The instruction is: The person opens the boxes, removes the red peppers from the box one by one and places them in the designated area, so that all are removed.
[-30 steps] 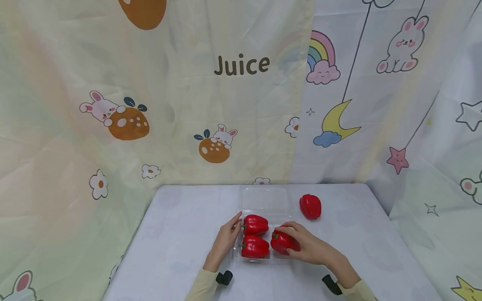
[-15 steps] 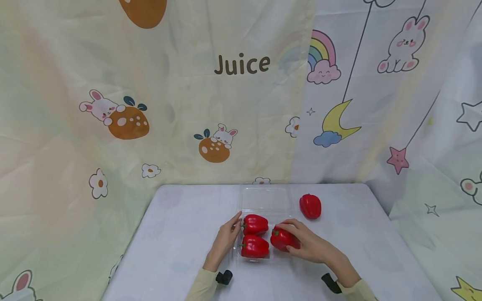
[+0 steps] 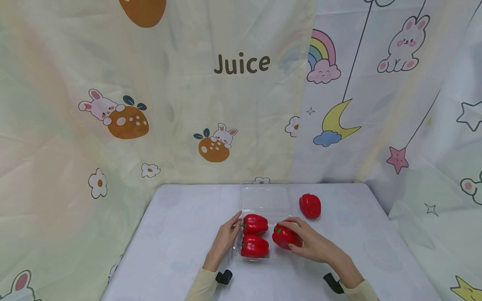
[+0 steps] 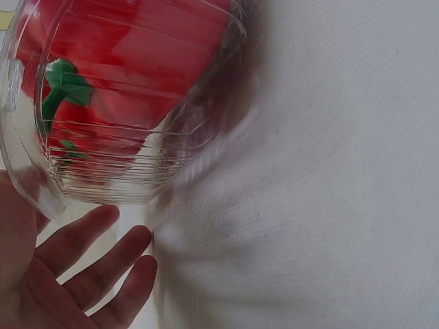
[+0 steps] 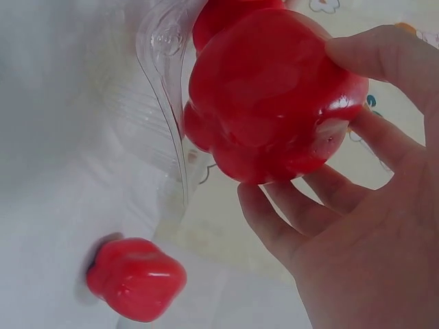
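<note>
My right hand point(image 3: 310, 241) grips a red bell pepper point(image 3: 285, 235) at the right half of a clear plastic clamshell box point(image 3: 276, 256). In the right wrist view, this pepper point(image 5: 274, 96) sits between thumb and fingertips, raised above the box's rim. Two more red bell peppers lie in the left half of the box, a rear one point(image 3: 255, 224) and a front one point(image 3: 255, 246), stems to the left. At the box's left side is my left hand point(image 3: 224, 239), its fingers point(image 4: 103, 277) loosely extended beside the clear wall. Whether its thumb touches the rim is hidden.
Another red bell pepper point(image 3: 310, 206) stands on the white table point(image 3: 180, 242), right of the box's opened lid point(image 3: 265, 198). The lid leans back behind the box. Printed cloth curtains point(image 3: 241, 100) hang behind the table.
My right hand has lifted the pepper slightly and shifted it a little right and away from me. The left hand and the other peppers have stayed in place.
</note>
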A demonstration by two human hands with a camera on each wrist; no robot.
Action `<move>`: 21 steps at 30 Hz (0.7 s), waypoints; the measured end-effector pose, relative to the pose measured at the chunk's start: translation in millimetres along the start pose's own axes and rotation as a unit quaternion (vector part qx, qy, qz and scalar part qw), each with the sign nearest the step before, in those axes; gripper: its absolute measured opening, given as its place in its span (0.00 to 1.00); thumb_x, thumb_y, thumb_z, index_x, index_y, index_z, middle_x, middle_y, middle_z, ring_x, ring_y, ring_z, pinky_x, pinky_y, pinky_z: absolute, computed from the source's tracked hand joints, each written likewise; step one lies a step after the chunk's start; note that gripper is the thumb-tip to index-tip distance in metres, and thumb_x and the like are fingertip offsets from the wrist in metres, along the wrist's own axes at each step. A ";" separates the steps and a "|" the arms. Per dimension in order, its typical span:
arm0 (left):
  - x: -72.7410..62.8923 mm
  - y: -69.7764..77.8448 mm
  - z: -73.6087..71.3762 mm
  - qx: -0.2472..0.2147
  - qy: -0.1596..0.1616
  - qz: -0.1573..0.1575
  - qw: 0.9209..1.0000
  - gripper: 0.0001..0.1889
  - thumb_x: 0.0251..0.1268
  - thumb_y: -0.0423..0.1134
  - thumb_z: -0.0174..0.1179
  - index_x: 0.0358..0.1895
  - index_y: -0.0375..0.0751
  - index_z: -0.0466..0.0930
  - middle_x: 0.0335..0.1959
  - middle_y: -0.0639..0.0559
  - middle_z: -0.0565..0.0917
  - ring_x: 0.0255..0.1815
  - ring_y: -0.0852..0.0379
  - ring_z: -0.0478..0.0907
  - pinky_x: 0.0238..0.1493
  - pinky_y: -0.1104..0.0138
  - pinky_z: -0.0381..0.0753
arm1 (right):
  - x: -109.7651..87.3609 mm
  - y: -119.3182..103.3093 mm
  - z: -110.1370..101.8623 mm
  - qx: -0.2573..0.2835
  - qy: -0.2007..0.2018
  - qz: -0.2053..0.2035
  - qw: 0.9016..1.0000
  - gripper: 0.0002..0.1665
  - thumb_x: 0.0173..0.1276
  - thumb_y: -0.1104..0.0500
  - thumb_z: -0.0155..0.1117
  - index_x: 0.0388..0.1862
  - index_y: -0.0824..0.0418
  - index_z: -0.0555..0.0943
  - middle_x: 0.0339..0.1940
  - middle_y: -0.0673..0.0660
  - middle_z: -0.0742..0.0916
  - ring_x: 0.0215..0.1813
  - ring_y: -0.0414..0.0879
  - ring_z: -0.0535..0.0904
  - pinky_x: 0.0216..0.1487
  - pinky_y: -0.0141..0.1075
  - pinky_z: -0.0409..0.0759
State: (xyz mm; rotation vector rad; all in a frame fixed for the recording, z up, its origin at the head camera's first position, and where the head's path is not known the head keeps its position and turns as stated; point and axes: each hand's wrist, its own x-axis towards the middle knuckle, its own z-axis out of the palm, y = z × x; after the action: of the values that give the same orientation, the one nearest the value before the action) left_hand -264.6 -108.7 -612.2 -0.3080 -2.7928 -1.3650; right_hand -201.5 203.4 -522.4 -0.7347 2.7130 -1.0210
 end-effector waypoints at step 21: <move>-1.2 0.8 -0.5 0.004 0.002 0.004 1.000 0.24 0.79 0.44 0.51 0.75 0.52 0.67 0.61 0.43 0.83 0.54 0.47 0.86 0.54 0.56 0.86 | -5.8 -2.1 -12.5 -0.006 0.031 0.014 0.999 0.47 0.52 0.53 0.81 0.71 0.46 0.71 0.66 0.55 0.74 0.67 0.56 0.70 0.45 0.42 0.89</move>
State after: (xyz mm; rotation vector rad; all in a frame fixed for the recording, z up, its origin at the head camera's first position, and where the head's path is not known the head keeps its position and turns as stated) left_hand -263.3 -108.8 -611.4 -0.3163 -2.7895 -1.3512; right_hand -199.5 212.2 -511.7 -0.6757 2.7756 -1.0380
